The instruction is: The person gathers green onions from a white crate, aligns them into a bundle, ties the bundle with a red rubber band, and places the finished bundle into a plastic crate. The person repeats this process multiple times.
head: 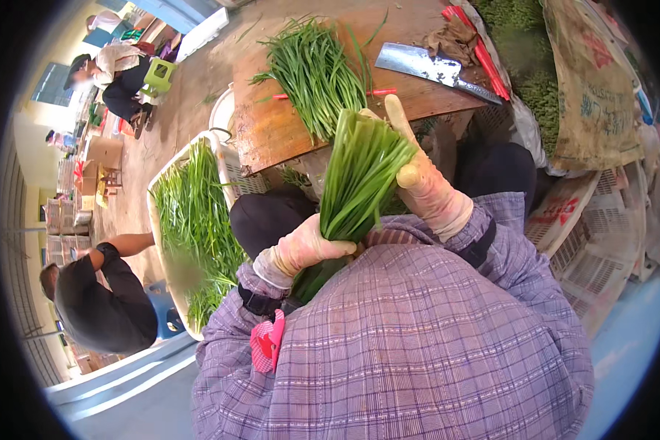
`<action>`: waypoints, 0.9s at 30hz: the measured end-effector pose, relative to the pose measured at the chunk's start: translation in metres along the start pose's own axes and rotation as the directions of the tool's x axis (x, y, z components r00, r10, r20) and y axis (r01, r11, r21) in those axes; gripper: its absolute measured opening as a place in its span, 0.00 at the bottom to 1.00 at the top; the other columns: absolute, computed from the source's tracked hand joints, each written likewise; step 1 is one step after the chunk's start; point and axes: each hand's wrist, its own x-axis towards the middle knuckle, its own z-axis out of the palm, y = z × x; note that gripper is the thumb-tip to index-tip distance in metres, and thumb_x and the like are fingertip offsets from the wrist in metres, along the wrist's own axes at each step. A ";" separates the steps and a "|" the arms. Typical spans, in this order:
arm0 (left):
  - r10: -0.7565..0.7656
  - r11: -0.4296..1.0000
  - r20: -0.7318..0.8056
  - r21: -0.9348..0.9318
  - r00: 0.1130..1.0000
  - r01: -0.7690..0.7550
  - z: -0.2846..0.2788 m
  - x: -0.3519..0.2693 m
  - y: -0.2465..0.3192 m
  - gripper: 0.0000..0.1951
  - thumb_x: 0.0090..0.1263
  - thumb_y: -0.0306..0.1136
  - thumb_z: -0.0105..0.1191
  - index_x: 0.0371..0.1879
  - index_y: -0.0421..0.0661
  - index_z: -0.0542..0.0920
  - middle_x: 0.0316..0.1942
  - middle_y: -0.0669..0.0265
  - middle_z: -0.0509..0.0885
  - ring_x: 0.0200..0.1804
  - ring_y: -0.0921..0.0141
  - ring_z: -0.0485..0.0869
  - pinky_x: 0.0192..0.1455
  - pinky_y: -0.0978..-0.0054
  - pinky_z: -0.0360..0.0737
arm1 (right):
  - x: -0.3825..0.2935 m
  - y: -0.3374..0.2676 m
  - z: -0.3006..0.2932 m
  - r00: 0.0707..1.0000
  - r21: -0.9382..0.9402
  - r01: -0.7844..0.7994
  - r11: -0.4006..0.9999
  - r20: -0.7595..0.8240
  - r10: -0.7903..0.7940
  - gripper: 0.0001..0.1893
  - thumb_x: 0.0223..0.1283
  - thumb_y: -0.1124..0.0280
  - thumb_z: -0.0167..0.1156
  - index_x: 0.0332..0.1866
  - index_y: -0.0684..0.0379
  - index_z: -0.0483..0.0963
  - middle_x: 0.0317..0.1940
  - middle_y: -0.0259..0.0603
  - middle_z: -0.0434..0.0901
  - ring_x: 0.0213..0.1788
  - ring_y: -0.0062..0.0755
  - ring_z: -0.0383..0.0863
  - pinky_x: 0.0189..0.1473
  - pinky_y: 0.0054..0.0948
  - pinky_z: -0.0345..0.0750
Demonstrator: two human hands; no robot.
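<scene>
My left hand, in a pale stained glove, grips a bunch of green garlic chives low down, in front of my chest. The even ends of the bunch point up and away from me. My right hand, gloved too, lies against the bunch's right side near those ends, fingers spread; some fingers are partly hidden behind it. Beyond my hands, another bunch of chives rests on a wooden board, across a thin red strip. A cleaver lies to its right on the board.
Left of my knee stands a white plastic crate of loose chives. Red sticks and a brown rag lie beside the cleaver. Sacking and crates stand at right. Two people sit at left, one near a green stool.
</scene>
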 end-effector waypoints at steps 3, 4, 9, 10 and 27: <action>0.110 0.983 -0.023 0.152 0.994 -0.106 0.003 0.008 -0.022 0.23 0.56 0.26 0.63 0.53 0.40 0.77 0.45 0.66 0.83 0.46 0.74 0.79 0.51 0.74 0.77 | 0.002 -0.011 -0.002 0.994 -0.139 -0.105 0.985 -0.004 0.105 0.62 0.49 0.51 0.73 0.79 0.49 0.31 0.75 0.45 0.53 0.72 0.39 0.62 0.71 0.41 0.61; 0.173 0.967 -0.035 0.197 0.984 -0.163 0.004 0.009 -0.026 0.22 0.57 0.26 0.63 0.53 0.40 0.78 0.46 0.66 0.83 0.47 0.74 0.79 0.51 0.74 0.77 | 0.002 -0.016 0.004 0.980 -0.177 -0.197 0.964 -0.038 0.194 0.61 0.51 0.53 0.72 0.79 0.50 0.31 0.75 0.46 0.53 0.70 0.40 0.66 0.69 0.41 0.64; 0.120 0.985 0.195 0.098 0.973 -0.141 -0.002 0.008 -0.010 0.44 0.53 0.29 0.69 0.71 0.42 0.60 0.63 0.62 0.73 0.63 0.73 0.69 0.68 0.72 0.65 | 0.005 -0.024 0.002 0.970 -0.137 -0.241 0.961 -0.044 0.237 0.49 0.49 0.58 0.72 0.76 0.56 0.53 0.63 0.43 0.70 0.52 0.27 0.78 0.59 0.30 0.75; 0.087 0.991 0.274 0.077 0.958 -0.112 -0.016 0.005 -0.007 0.57 0.51 0.30 0.70 0.76 0.44 0.43 0.72 0.60 0.61 0.70 0.70 0.61 0.72 0.69 0.58 | 0.005 -0.024 0.002 0.970 -0.140 -0.245 0.959 -0.044 0.241 0.49 0.49 0.58 0.72 0.76 0.56 0.53 0.63 0.43 0.70 0.52 0.27 0.78 0.59 0.30 0.75; 0.366 0.773 -0.205 0.610 0.908 -0.174 0.032 0.014 0.059 0.47 0.49 0.42 0.73 0.67 0.36 0.61 0.52 0.49 0.79 0.55 0.61 0.79 0.60 0.69 0.74 | 0.025 -0.049 0.050 0.959 -0.461 -0.183 0.869 -0.279 0.053 0.21 0.54 0.77 0.67 0.55 0.62 0.74 0.43 0.36 0.81 0.42 0.23 0.80 0.49 0.22 0.76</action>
